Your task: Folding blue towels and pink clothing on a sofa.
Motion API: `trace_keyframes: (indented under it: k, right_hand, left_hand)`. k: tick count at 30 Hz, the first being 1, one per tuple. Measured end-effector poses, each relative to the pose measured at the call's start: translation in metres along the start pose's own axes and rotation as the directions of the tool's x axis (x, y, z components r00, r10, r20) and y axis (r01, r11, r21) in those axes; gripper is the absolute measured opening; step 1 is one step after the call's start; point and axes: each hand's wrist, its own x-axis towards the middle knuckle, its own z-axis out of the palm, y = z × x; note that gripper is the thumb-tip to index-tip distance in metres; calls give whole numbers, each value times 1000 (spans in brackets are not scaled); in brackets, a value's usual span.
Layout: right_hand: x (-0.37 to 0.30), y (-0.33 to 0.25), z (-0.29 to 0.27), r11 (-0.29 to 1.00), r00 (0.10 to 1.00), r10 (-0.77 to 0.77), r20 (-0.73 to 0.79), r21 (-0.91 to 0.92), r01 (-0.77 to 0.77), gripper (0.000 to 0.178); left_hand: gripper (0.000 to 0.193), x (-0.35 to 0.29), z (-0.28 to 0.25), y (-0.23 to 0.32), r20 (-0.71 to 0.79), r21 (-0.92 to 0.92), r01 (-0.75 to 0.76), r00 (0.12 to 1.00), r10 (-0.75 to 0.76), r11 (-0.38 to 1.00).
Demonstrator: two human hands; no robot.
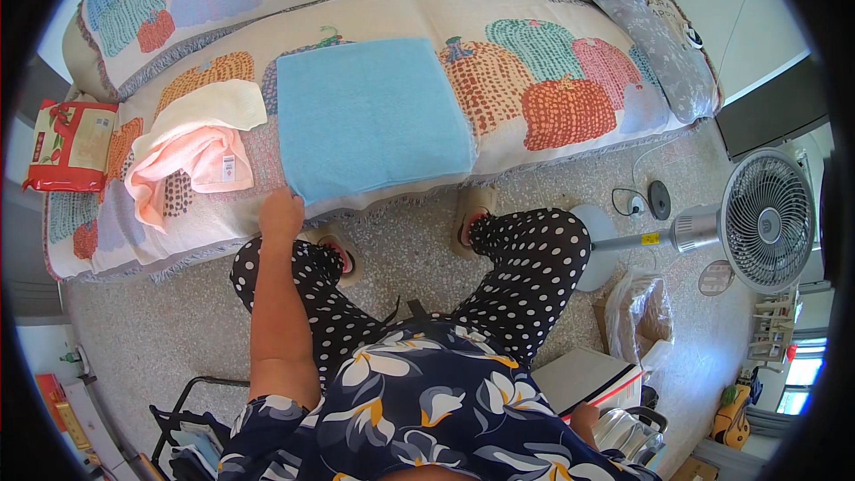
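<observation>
A light blue towel (pixel 374 120) lies spread flat on the sofa in front of me. My left hand (pixel 282 214) is closed at its near left corner, the fingers pinching the edge. To the left, a pink towel (pixel 191 165) and a cream towel (pixel 214 109) lie loosely heaped, partly overlapping. Low at the right, my right hand (pixel 585 419) hangs beside a flat white box (pixel 583 379) and a shiny metal-looking thing; its fingers are too hidden to read.
The sofa cover (pixel 392 18) has a pumpkin pattern. A red and beige package (pixel 73 144) sits at its left end, a grey cushion (pixel 655 44) at its right. A standing fan (pixel 766 218) and a plastic-lined carton (pixel 637 312) are on the speckled floor. A black-framed rack (pixel 183 419) stands behind left.
</observation>
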Motion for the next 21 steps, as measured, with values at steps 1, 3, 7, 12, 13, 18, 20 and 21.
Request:
trace_keyframes:
  k: [1,3,7,12,13,18,20,21]
  right_hand:
    - [-2,-2,2,1000,1000,-3,-1,1,3,29]
    - [-18,-14,-5,923,979,-199,34,-330,199,31]
    - [-56,-44,-26,976,991,-111,-79,180,123,26]
    - [-90,-86,-64,506,983,108,-147,859,73,20]
    - [-92,-89,-68,353,979,151,-137,932,76,20]
    - [-70,-104,-41,293,818,230,-527,839,458,17]
    - [-80,-106,-81,65,917,186,-353,936,347,17]
    - [-84,-107,-97,-153,980,105,-171,971,186,18]
  left_hand:
    - [26,-1,-1,0,-2,1,1,1000,-1,1000]
    - [26,-5,-5,-5,-9,-7,-2,1000,2,1000]
    - [26,-1,1,-1,-81,-15,-37,996,35,999]
    - [25,-1,-1,0,-30,1,-43,999,43,999]
    - [25,-1,0,-2,-33,4,-42,999,42,999]
    - [25,-1,3,-2,-30,11,-34,999,35,999]
    - [26,-1,1,-7,-47,3,-28,998,28,1000]
    - [26,-2,1,-8,-57,-8,-31,998,31,999]
